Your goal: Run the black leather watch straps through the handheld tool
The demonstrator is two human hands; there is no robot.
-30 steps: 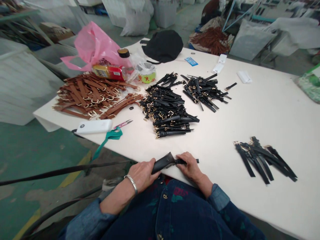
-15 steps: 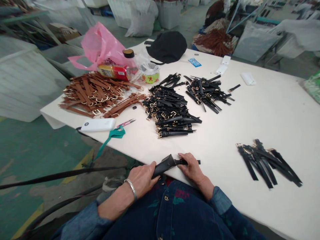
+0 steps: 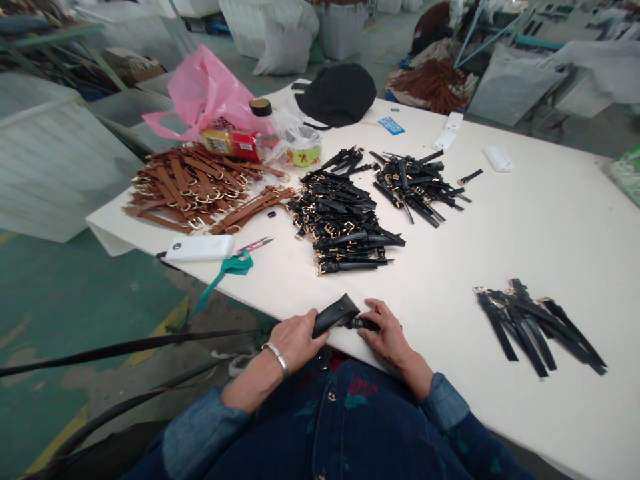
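My left hand (image 3: 296, 339), with a silver bangle at the wrist, is closed around a broad black strap-like piece (image 3: 336, 315) with a small dot near its end. Its far end points up and right over the table edge. Pressed near that end, my right hand (image 3: 385, 332) grips a narrow black buckle strap (image 3: 357, 323) with its thumb and fingers. Most of this strap is hidden under the hand. Ahead lies a dense pile of black buckle straps (image 3: 345, 213) with gold buckles. Several similar straps (image 3: 535, 327) are spread at the right.
Brown buckle straps (image 3: 185, 187) are heaped at the left, near a pink bag (image 3: 205, 93) and a bottle (image 3: 261, 123). A white power bank (image 3: 200, 247), thread snips (image 3: 257, 245) and a green ribbon (image 3: 235, 265) lie by the near edge. A black cap (image 3: 337, 97) sits behind.
My left hand has moved slightly right and up, bringing the broad black piece's end closer to my right hand. The right hand has barely shifted; the piles are unchanged.
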